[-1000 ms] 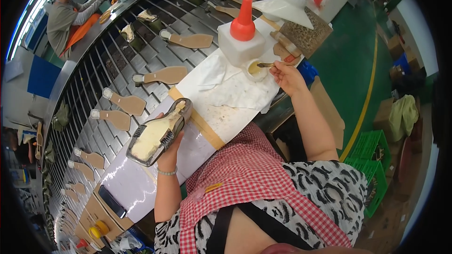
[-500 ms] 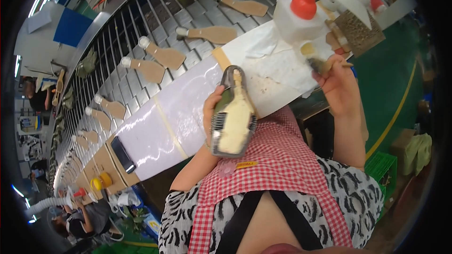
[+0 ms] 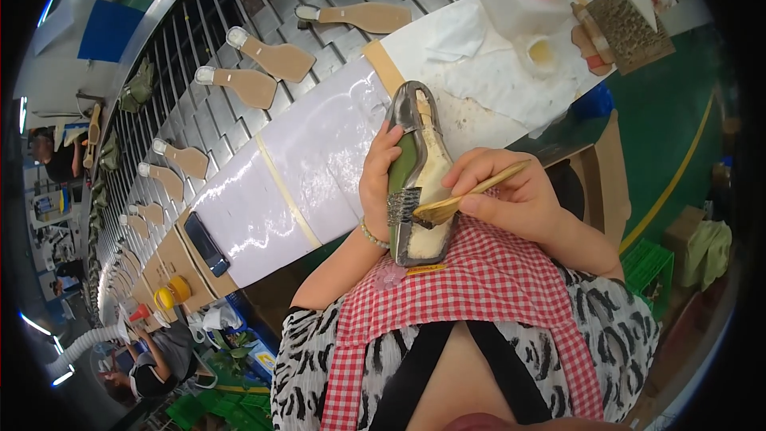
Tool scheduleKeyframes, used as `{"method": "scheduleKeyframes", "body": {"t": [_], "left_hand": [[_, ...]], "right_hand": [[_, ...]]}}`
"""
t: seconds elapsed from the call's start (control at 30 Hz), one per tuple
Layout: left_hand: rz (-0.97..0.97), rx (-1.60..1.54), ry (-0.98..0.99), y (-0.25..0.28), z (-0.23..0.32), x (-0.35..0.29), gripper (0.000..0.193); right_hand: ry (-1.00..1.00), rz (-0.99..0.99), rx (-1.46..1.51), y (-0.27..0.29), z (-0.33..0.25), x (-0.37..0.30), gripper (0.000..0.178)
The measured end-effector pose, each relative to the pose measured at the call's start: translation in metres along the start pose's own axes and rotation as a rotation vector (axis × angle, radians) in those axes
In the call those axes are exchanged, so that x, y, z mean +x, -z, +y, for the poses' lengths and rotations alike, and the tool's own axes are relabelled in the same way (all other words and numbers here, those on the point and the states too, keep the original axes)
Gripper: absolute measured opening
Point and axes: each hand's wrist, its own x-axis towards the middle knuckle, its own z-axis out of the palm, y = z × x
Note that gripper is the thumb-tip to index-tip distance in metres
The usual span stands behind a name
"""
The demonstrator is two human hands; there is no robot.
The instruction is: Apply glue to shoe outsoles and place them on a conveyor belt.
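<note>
The brush [image 3: 448, 206] has swung left from the far-right cup [image 3: 541, 52] to the upturned shoe [image 3: 432, 164], near the checked apron [image 3: 455, 307]; brushing seems underway. The left hand [image 3: 377, 182] grips the shoe's left side; the right hand [image 3: 515, 198] pinches the handle.

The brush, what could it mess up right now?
A few things, maybe:
1. The brush in the right hand is right beside the dark ridged strip at the edge of the shoe, so it could smear that strip.
2. The shoe's near end is over the checked apron, so if the brush is wet, drips might land there.
3. The left hand grips the shoe from one side, so a hard push might twist it.
</note>
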Motion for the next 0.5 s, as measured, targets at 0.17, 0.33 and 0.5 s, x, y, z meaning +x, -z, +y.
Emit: {"method": "scheduleKeyframes", "body": {"t": [0.17, 0.33, 0.5], "left_hand": [[-0.005, 0.079, -0.056, 0.0009, -0.0006, -0.0002, 0.044], [0.004, 0.118, -0.086, 0.0002, 0.0011, 0.0033, 0.043], [0.018, 0.096, -0.066, -0.0001, -0.0001, -0.0004, 0.043]], "right_hand": [[-0.009, 0.005, -0.071, -0.0013, 0.0025, 0.0018, 0.008], [0.102, 0.097, -0.186, -0.0016, 0.0065, 0.0025, 0.009], [0.272, 0.160, -0.388, -0.0065, 0.0009, 0.0010, 0.011]]}}
